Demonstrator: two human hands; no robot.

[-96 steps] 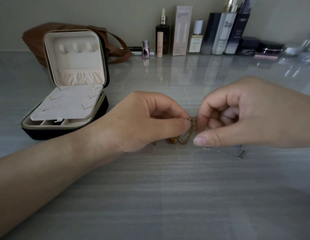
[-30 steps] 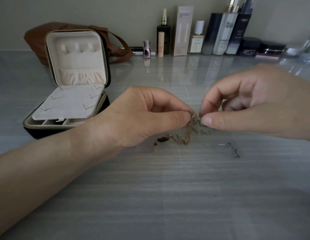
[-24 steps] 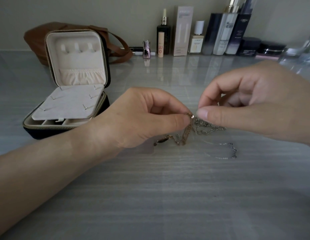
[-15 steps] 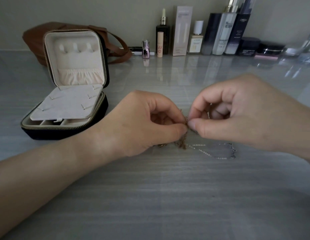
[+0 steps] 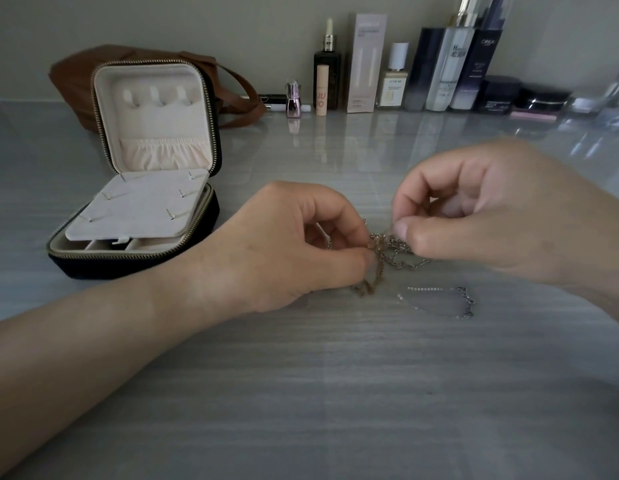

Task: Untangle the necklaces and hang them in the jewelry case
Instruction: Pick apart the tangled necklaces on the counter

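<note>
On the grey tabletop, the left hand and right hand meet fingertip to fingertip. Each pinches the knot where a gold necklace and a silver necklace cross. The gold chain hangs to the tabletop at six o'clock from the knot, and the silver one trails to four o'clock and lies looped. The jewelry case stands open at ten o'clock from the hands, with a brown bag behind it. Cosmetic bottles line the wall at one o'clock.
</note>
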